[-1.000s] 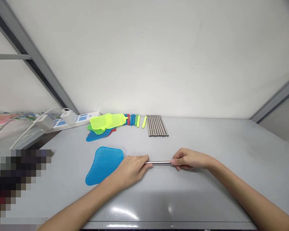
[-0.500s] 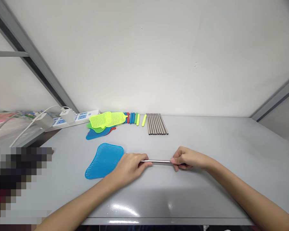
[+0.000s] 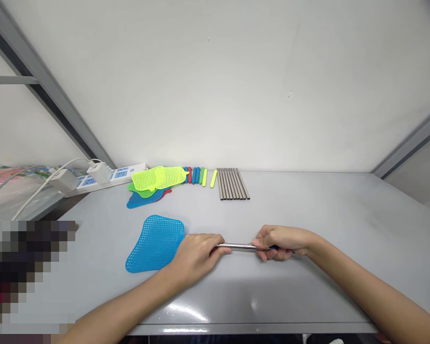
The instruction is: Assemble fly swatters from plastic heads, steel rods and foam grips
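Since the earlier frame the right hand (image 3: 280,241) has rolled slightly, dipping its end of the slim silver metal tube (image 3: 238,246) and baring a dark blue tip (image 3: 274,247) in the palm. A glossy grey worktop (image 3: 329,210) carries everything. Beyond the flat blue plastic mesh paddle (image 3: 155,243) lies a pile of yellow-green, green and blue mesh paddles (image 3: 148,181), probably kept back for room. Right of the blue paddle, both hands' fingers close round the tube; the left hand (image 3: 197,251) overlaps its edge, perhaps steadying it, hiding whether tube and paddle join. Beyond it, rightward, silver metal tubes (image 3: 232,184) and short coloured rounded sticks (image 3: 204,177) lie in rows, likely for easy picking.
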Demonstrator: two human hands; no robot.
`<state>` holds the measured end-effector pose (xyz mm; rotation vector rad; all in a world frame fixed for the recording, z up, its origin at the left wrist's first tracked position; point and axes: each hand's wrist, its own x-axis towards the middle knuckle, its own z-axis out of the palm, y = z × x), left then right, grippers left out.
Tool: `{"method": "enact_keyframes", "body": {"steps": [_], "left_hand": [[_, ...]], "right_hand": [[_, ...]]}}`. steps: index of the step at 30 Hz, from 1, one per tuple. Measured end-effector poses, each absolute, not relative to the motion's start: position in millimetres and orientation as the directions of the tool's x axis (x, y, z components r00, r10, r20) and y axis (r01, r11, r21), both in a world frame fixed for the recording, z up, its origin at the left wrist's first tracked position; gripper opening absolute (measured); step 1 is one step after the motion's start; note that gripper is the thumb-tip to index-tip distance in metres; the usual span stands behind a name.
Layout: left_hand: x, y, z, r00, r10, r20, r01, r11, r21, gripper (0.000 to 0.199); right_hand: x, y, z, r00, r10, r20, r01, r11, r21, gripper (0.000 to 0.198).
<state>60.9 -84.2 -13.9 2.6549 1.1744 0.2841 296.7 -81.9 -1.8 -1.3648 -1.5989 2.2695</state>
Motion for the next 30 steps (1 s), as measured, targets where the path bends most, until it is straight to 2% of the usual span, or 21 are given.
{"method": "enact_keyframes", "body": {"steps": [4, 8, 16, 21, 30], "left_hand": [[62, -86, -14, 0.667, 0.736, 0.116, 0.694, -0.670, 0.262, 0.037], [64, -85, -10, 0.655, 0.750, 0.090, 0.703, -0.649, 0.291, 0.035], [63, -77, -2, 0.634, 0.771, 0.061, 0.686, -0.597, 0.415, 0.028], [64, -77, -4, 0.656, 0.752, 0.065, 0.653, -0.609, 0.449, 0.027], [62, -73, 0, 0.680, 0.733, 0.027, 0.672, -0.638, 0.377, 0.034]], "right_hand": [[296, -82, -3, -0.636, 0.456, -0.622, 0.406, -0.487, -0.773, 0.031], [296, -82, -2, -0.632, 0.496, -0.596, 0.412, -0.436, -0.800, 0.032], [290, -86, -1, -0.595, 0.644, -0.482, 0.485, -0.191, -0.854, 0.043], [279, -94, 0, -0.532, 0.795, -0.292, 0.558, 0.069, -0.827, 0.034], [280, -92, 1, -0.542, 0.796, -0.269, 0.627, 0.170, -0.760, 0.035]]}}
